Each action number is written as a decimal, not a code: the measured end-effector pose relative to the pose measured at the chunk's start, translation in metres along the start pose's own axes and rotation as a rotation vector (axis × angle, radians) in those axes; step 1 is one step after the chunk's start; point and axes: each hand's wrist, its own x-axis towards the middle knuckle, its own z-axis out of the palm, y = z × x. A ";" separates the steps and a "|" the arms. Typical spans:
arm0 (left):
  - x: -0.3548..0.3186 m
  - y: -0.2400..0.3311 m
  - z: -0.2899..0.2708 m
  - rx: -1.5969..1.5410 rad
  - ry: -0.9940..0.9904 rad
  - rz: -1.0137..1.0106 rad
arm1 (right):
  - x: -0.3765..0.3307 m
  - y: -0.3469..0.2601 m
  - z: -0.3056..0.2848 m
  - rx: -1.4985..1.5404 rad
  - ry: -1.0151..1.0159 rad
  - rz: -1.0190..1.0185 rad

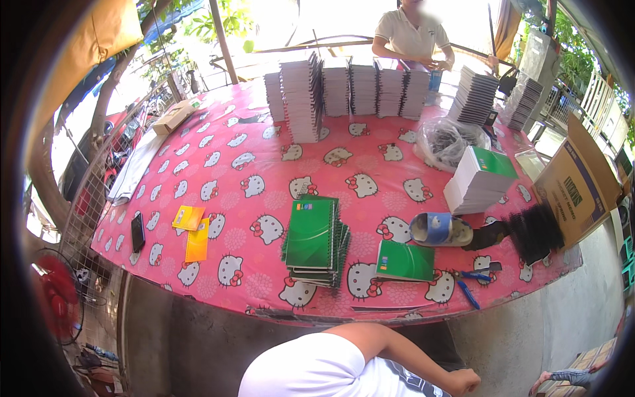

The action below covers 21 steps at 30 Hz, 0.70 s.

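Observation:
My left arm reaches across my body below the near table edge, and my left hand (465, 382) is curled into a fist; whatever it may hold is hidden. My right hand is out of view. On the table nearest to my arm lies a small stack of green-covered notebooks (405, 260). Blue-handled pliers (467, 291) rest open beside it on the right. To its left, a taller pile of spiral-bound green notebooks (311, 231) sits slightly uneven. A blue slipper (440, 229) lies just behind the small stack.
A pink patterned cloth (251, 218) covers the table. At right are unbound green-covered pads (479, 185), black spiral coils (534, 231), a cardboard box (572, 192) and a plastic bag (440, 142). Left lie yellow booklets (197, 241) and a phone (137, 231). Notebook stacks (301, 99) and a person (410, 36) are at the back.

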 end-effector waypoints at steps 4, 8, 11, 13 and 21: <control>-0.012 0.004 0.001 0.229 0.024 -0.105 | 0.000 0.002 0.000 -0.005 -0.005 0.010; -0.047 0.040 -0.086 0.225 -0.215 -0.166 | -0.003 0.005 -0.005 0.014 0.009 0.011; -0.051 0.038 -0.093 0.286 -0.388 -0.185 | -0.004 0.006 -0.004 0.010 0.005 0.012; -0.053 0.034 -0.088 0.282 -0.324 -0.098 | -0.006 0.007 -0.006 0.009 0.006 0.012; -0.058 0.041 -0.092 0.112 -0.273 -0.040 | -0.016 0.015 -0.018 0.019 0.016 -0.003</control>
